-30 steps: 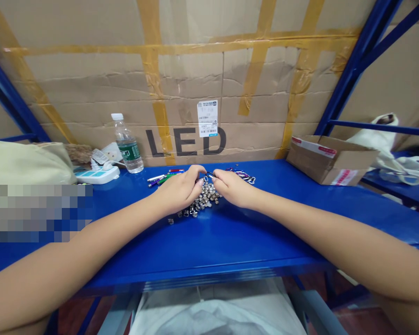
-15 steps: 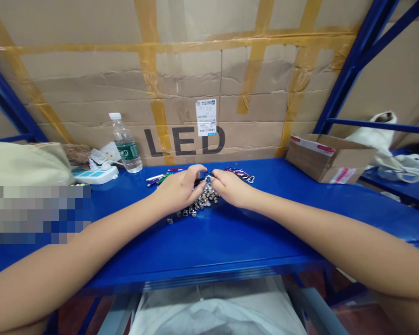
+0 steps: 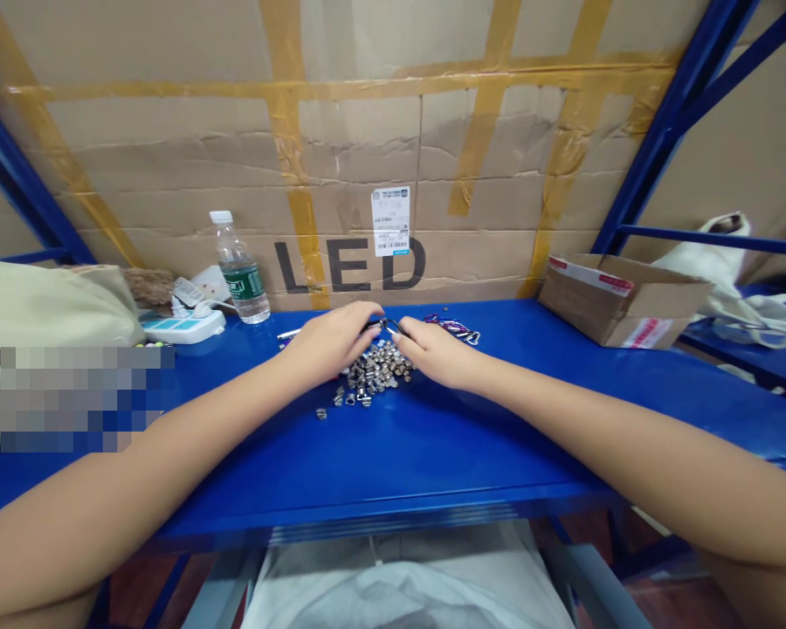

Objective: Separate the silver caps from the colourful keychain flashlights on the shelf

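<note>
Metal fittings [image 3: 373, 371] lie heaped on the blue tabletop [image 3: 432, 437], between and just under my hands. Left grip [image 3: 331, 342] and right grip [image 3: 432, 349] meet at the heap's far edge, fingertips closed on one small dark ring part [image 3: 384, 325]. I judge it light, rigid and slick: pinch it by its rim, firmly, since it could slip out easily.

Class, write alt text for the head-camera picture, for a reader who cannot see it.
A person's left hand and right hand pinch a small dark part between them, by a pile of metal pieces on a blue shelf. Behind stand a water bottle, a cardboard box and a taped cardboard wall marked LED.
</note>
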Demonstrator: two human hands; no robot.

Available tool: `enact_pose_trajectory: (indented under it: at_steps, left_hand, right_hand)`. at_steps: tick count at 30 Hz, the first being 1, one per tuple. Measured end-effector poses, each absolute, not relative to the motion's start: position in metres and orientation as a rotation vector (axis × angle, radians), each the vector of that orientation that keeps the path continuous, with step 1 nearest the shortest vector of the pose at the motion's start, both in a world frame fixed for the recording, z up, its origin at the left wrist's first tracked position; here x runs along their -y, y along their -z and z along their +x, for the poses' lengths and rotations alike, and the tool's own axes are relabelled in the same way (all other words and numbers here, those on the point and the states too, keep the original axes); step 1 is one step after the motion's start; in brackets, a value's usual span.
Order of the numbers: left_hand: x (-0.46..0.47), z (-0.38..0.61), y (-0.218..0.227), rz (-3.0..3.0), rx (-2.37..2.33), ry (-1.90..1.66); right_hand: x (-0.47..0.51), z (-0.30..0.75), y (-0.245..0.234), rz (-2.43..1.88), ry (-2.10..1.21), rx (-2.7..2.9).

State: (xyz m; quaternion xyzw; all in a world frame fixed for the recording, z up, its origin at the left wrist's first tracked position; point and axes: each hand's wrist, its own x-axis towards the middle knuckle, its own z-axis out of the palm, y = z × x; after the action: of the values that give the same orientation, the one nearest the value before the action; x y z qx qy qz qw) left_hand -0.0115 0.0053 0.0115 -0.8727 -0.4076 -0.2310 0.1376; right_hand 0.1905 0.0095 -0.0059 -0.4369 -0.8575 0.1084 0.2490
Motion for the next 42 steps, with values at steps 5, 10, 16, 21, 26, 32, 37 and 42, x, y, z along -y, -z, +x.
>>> enact_pose_trajectory:
  at_steps: [5,10,16,21,26,32,37,42]
  left_hand:
    - [-0.043,-0.064,-0.032,-2.403,1.368,0.754]
    - [-0.071,-0.116,-0.027,-2.292,1.608,0.699]
    - [-0.085,-0.129,-0.007,-2.391,1.631,0.449]
    - [-0.087,-0.121,0.004,-2.402,1.671,0.393]
    - [-0.097,-0.112,0.006,-2.373,1.686,0.513]
    - [-0.125,-0.071,-0.009,-2.518,1.570,0.535]
    - [-0.145,-0.025,-0.013,-2.600,1.522,0.519]
    - [-0.148,-0.024,-0.014,-2.574,1.591,0.419]
  right_hand:
    - [-0.030,0.214,0.002,-1.314,-0.371,2.219]
    - [-0.052,0.237,0.006,-1.374,-0.199,2.351]
    - [-0.057,0.237,0.008,-1.274,0.046,2.505]
    - [-0.059,0.237,0.013,-1.212,0.070,2.550]
    - [-0.063,0.239,0.017,-1.173,0.055,2.580]
    - [-0.059,0.238,0.013,-1.232,0.065,2.595]
    - [-0.056,0.239,0.010,-1.237,0.092,2.588]
    - [-0.055,0.240,0.008,-1.217,0.093,2.594]
